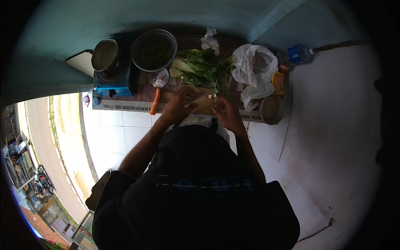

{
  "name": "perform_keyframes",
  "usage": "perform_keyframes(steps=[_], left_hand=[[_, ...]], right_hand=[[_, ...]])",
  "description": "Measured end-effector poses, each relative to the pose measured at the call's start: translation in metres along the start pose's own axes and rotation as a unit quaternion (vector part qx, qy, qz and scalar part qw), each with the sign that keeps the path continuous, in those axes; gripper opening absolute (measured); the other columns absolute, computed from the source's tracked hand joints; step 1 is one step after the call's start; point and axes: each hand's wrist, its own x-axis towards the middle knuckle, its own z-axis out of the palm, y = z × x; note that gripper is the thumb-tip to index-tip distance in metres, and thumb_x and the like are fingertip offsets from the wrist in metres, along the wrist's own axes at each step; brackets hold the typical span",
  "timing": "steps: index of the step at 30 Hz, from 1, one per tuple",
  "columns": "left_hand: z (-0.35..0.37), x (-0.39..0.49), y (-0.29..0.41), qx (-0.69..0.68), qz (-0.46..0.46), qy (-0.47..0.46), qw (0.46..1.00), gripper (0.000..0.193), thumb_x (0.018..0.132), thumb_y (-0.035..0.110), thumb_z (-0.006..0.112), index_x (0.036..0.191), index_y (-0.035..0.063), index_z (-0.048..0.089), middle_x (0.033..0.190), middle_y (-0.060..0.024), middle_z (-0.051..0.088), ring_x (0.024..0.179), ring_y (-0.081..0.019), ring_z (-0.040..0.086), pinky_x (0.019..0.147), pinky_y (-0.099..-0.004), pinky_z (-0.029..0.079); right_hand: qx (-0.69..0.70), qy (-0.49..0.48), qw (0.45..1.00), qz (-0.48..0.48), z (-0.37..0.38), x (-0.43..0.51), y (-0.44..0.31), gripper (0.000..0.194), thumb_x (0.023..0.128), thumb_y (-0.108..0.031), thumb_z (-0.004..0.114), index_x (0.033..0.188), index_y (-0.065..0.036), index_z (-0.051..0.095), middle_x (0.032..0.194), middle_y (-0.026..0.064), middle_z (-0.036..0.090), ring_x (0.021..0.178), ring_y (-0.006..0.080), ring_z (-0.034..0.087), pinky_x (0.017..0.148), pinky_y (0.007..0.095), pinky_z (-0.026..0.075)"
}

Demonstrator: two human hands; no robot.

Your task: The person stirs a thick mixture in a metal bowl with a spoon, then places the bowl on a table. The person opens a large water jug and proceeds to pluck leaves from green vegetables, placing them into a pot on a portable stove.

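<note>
Both hands are over a wooden cutting board [204, 104] at the near edge of a printed mat. My left hand [180, 104] is above the board's left part, its fingers bent; whether it holds something is too dark to tell. My right hand [225, 112] is at the board's right side, fingertips close to small pale garlic cloves [211, 96]; a hold is not clear. Leafy greens [200, 64] with pale stalks lie just beyond the board. A carrot [155, 101] lies left of my left hand, touching a small knotted plastic bag [161, 78].
A pot [105, 55] stands on a portable gas stove [112, 87] at the left, beside a bowl of greens [154, 50]. White plastic bags [254, 64], a yellow sachet [278, 83] and a metal pot [271, 109] are at the right. A plastic bottle [298, 54] lies beyond.
</note>
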Motion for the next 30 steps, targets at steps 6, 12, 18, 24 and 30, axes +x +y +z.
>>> perform_keyframes(steps=[6,12,18,24,30], left_hand=[[-0.041,-0.018,-0.003,0.034,0.023,-0.043,0.998,0.014,0.094,0.01,0.071,0.092,-0.0036,0.067,0.083,-0.0109,0.066,0.076,-0.023,0.068,0.071,-0.0355,0.051],[-0.114,-0.05,-0.03,-0.048,0.072,-0.039,0.996,0.014,0.094,0.007,0.071,0.104,-0.0002,0.066,0.091,-0.0089,0.068,0.09,-0.0203,0.069,0.078,-0.0349,0.055],[-0.21,-0.079,-0.064,-0.021,0.103,-0.133,0.986,0.018,0.097,0.014,0.07,0.091,-0.0028,0.068,0.086,-0.0105,0.067,0.076,-0.0203,0.066,0.071,-0.0357,0.052],[-0.269,-0.123,-0.082,-0.071,0.058,-0.141,0.986,0.019,0.1,0.017,0.067,0.094,-0.0004,0.069,0.093,-0.0102,0.069,0.089,-0.0198,0.069,0.076,-0.0367,0.053],[-0.301,-0.203,-0.109,-0.115,0.073,-0.104,0.985,0.014,0.098,0.015,0.07,0.095,0.0021,0.067,0.093,-0.0063,0.07,0.09,-0.0169,0.069,0.083,-0.0345,0.056]], right_hand=[[0.088,-0.048,0.991,0.092,0.016,0.007,-0.019,0.032,0.094,-0.008,0.072,0.125,-0.005,0.065,0.077,0.0028,0.066,0.071,0.0108,0.063,0.067,0.0288,0.05],[0.051,0.035,0.996,-0.062,0.102,-0.006,-0.057,0.039,0.097,-0.004,0.063,0.136,-0.005,0.058,0.089,0.0062,0.067,0.08,0.0135,0.064,0.077,0.0301,0.052],[0.127,0.064,0.985,0.096,0.205,-0.054,-0.103,0.034,0.097,-0.007,0.064,0.13,0.001,0.06,0.076,0.0023,0.062,0.074,0.0121,0.064,0.075,0.0287,0.051],[0.132,0.099,0.982,0.093,0.274,-0.097,-0.135,0.031,0.097,-0.007,0.064,0.127,0.002,0.063,0.068,-0.0026,0.049,0.07,0.0096,0.056,0.074,0.0266,0.05],[0.109,0.114,0.987,0.014,0.338,-0.137,-0.157,0.031,0.095,-0.005,0.067,0.125,0.0,0.064,0.076,-0.0009,0.055,0.073,0.0074,0.057,0.07,0.0258,0.049]])
